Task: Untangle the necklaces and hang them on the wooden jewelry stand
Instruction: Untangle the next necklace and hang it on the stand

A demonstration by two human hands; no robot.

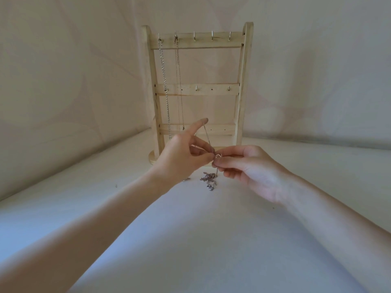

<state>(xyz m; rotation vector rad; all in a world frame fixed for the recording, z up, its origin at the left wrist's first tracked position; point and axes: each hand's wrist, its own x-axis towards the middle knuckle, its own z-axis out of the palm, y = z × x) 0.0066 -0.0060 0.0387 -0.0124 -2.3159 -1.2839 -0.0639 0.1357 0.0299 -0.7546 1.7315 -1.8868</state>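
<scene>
Thin chain [206, 135] held just above the table [190, 240], pinched near its clasp by both hands: left hand [182, 157] and right hand [251, 168], fingers closed on it, evidently to free it from the tangled pile [209, 180] beneath. Two necklaces [169, 85] already hang on the wooden stand [241, 92] behind.

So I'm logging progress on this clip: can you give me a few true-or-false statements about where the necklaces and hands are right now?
1. Two chains hang from the top-rail hooks of the wooden stand. True.
2. Every top-rail hook is occupied. False: three on the right are bare.
3. The left hand and right hand pinch a thin chain between them. True.
4. The table holds no more jewelry. False: a tangled pile lies below the hands.
5. The stand has toppled. False: it stands upright.
</scene>
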